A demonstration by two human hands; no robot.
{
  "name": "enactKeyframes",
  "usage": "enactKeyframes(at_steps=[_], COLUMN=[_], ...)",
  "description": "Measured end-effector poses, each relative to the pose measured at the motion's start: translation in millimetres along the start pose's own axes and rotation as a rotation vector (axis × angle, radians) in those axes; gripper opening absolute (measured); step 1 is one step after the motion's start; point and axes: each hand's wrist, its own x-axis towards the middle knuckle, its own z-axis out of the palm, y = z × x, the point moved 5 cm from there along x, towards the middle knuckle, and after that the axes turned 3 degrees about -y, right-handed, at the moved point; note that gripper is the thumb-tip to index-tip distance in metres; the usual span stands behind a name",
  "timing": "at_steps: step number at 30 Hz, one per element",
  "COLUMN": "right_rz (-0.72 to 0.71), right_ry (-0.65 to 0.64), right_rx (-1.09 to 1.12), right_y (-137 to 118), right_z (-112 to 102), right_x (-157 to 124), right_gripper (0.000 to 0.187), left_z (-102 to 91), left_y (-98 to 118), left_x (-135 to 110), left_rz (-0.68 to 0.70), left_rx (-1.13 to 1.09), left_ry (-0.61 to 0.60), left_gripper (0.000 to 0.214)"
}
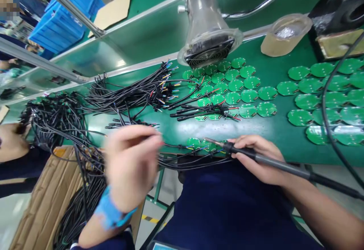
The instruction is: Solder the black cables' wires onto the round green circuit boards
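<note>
My right hand (258, 157) is closed around the black handle of a soldering iron (270, 161), whose metal tip points left over the bench's front edge. Under and beside that tip lie several round green circuit boards (194, 143), with black cables (196, 162) and thin coloured wires running to them. Blurred by motion, my left hand (132, 162) hovers above the bench to the left of these boards, with a blue wrist band. Its fingers are curled, thumb and forefinger together; whatever they may hold cannot be made out. Short black cables with red wire ends (199, 110) lie just beyond.
A fume extractor hood (209, 41) hangs over rows of green boards (248, 95). Cable bundles (127, 90) cover the left bench. More boards (327, 100) lie right, crossed by the iron's cord (324, 106). A cup (274, 45) stands behind. Another person's hand (13, 143) is far left.
</note>
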Motion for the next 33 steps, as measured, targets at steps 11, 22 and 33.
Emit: enactKeyframes(at_steps=[11, 22, 33], right_rz=[0.119, 0.165, 0.136], right_ry=[-0.034, -0.054, -0.062], right_rx=[-0.101, -0.19, -0.234], right_y=[6, 1, 1], right_z=[-2, -2, -4], right_x=[12, 18, 17], right_gripper=[0.008, 0.007, 0.007], left_z=[104.5, 112.6, 113.3], left_y=[-20, -21, -23], left_x=[-17, -21, -21], left_rz=[-0.035, -0.047, -0.088], left_rx=[-0.038, -0.015, -0.052], left_ry=[-0.59, -0.624, -0.589], left_gripper=[0.018, 0.015, 0.015])
